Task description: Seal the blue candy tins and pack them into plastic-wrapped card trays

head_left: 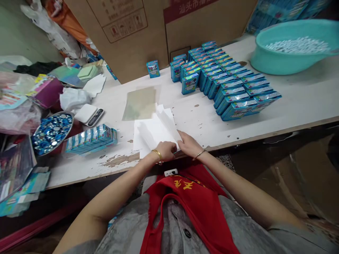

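White paper sheets [159,125] lie fanned out at the front edge of the table, some curled up at their near side. My left hand [167,151] is closed at their near edge, fingers curled in; the paper seems to be between them. From the right, my right hand [189,144] grips the near right corner of the sheets, thumb and fingers pressed together. Just beyond the paper lies a flat yellowish translucent sheet [140,103]. A gold bracelet is on the left wrist and a thin one on the right.
Rows of small blue boxes [225,81] stand at the right, a single blue box [153,68] by a large cardboard carton [132,42]. A turquoise basin [278,63] holds white pieces. At the left are packed boxes [90,139], a scale [90,114] and a bowl of blue wrapped pieces [54,132].
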Demonstrator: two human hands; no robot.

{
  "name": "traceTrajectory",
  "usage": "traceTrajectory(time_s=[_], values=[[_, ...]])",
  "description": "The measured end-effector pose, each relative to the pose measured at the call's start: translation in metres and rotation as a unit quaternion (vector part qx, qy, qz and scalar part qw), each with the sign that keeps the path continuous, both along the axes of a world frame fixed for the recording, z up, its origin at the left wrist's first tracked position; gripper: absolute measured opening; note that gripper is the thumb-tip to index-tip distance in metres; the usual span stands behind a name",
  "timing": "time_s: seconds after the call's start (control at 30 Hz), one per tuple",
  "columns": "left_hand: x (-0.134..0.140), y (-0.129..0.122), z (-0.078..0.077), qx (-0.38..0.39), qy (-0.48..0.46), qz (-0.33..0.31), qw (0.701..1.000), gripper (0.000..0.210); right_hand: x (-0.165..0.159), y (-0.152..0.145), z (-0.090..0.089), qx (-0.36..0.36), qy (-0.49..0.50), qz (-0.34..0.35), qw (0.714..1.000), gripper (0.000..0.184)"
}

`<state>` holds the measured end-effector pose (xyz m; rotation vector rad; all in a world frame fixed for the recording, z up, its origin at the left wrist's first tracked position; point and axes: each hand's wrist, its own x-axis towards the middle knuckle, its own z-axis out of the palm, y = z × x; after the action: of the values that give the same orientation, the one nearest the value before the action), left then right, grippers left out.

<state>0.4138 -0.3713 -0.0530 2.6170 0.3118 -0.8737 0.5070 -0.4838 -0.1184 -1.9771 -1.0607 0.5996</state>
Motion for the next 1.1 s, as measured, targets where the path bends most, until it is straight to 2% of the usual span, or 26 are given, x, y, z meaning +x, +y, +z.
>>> traceTrajectory(time_s=[0.1, 0.17, 0.23, 0.3, 0.37, 0.43, 0.5, 0.6, 0.67, 0.73, 0.8, 0.9, 0.93, 1.0, 1.1], values=[[-0.004, -0.017, 0.000, -0.082, -0.093, -0.066, 0.990, 0.026, 0.025, -0.014, 0.019, -0.121, -0.087, 0.079, 0.986, 0.061], [0.001, -0.013, 0.003, -0.106, -0.201, -0.097, 0.969, 0.034, 0.040, -0.030, 0.030, -0.205, -0.160, 0.102, 0.960, 0.065], [0.012, 0.005, 0.007, -0.046, -0.315, -0.076, 0.945, 0.046, 0.051, -0.044, 0.036, -0.253, -0.243, 0.118, 0.929, 0.069], [0.025, 0.032, 0.008, 0.047, -0.360, -0.041, 0.931, 0.055, 0.058, -0.051, 0.036, -0.262, -0.314, 0.147, 0.901, 0.070], [0.035, 0.059, 0.006, 0.085, -0.312, -0.051, 0.945, 0.046, 0.059, -0.052, 0.032, -0.251, -0.356, 0.176, 0.883, 0.067], [0.038, 0.078, 0.001, 0.055, -0.231, -0.092, 0.967, 0.039, 0.058, -0.050, 0.026, -0.228, -0.372, 0.187, 0.880, 0.058], [0.036, 0.089, -0.005, 0.009, -0.182, -0.126, 0.975, 0.038, 0.056, -0.048, 0.020, -0.204, -0.374, 0.180, 0.887, 0.054], [0.031, 0.092, -0.011, -0.003, -0.182, -0.132, 0.974, 0.041, 0.055, -0.047, 0.014, -0.184, -0.368, 0.167, 0.896, 0.053], [0.029, 0.087, -0.008, 0.025, -0.209, -0.113, 0.971, 0.042, 0.055, -0.047, 0.014, -0.185, -0.358, 0.157, 0.902, 0.051], [0.026, 0.072, 0.000, 0.052, -0.264, -0.098, 0.958, 0.042, 0.055, -0.047, 0.016, -0.200, -0.343, 0.141, 0.907, 0.050], [0.019, 0.046, 0.013, 0.051, -0.314, -0.115, 0.941, 0.045, 0.054, -0.044, 0.017, -0.221, -0.328, 0.116, 0.911, 0.050], [0.002, -0.005, 0.024, 0.014, -0.278, -0.182, 0.943, 0.057, 0.044, -0.037, 0.017, -0.247, -0.312, 0.061, 0.916, 0.049], [-0.003, -0.020, 0.023, 0.017, -0.248, -0.199, 0.948, 0.059, 0.040, -0.033, 0.017, -0.255, -0.308, 0.045, 0.915, 0.049], [-0.011, -0.045, 0.015, 0.053, -0.203, -0.203, 0.956, 0.051, 0.029, -0.025, 0.017, -0.274, -0.304, 0.022, 0.912, 0.047], [-0.014, -0.057, -0.002, 0.105, -0.174, -0.171, 0.964, 0.030, 0.018, -0.018, 0.021, -0.290, -0.287, 0.000, 0.913, 0.044]])
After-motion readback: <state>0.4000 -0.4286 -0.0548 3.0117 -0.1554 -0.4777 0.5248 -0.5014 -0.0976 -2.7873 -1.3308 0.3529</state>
